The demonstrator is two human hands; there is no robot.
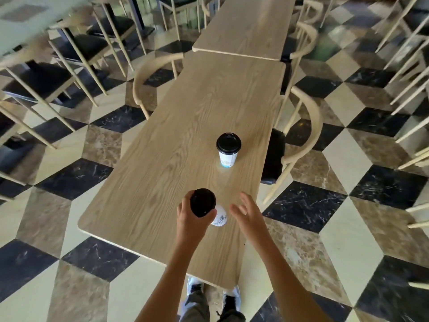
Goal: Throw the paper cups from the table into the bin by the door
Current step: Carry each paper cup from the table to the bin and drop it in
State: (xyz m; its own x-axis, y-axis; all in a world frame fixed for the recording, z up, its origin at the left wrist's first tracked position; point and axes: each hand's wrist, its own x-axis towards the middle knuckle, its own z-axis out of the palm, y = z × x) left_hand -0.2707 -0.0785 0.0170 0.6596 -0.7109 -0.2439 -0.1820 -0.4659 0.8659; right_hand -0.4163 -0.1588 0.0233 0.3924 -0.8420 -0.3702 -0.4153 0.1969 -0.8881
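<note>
Two white paper cups with black lids are on the long wooden table (pixel 162 163). My left hand (pixel 191 220) is wrapped around the near cup (pixel 204 203) close to the table's front end; its white base peeks out to the right of my fingers. Just right of that cup, my right hand (pixel 246 211) hovers with fingers spread and nothing in it. The far cup (pixel 228 149) stands upright by itself further up the table, toward the right edge. No bin or door is in view.
Curved-back wooden chairs stand at both long sides of the table (pixel 148 75) (pixel 306 126). A second table (pixel 246 24) butts against the far end. More chairs crowd the left (pixel 58 73) and right edges. The floor is checkered marble (pixel 336 205).
</note>
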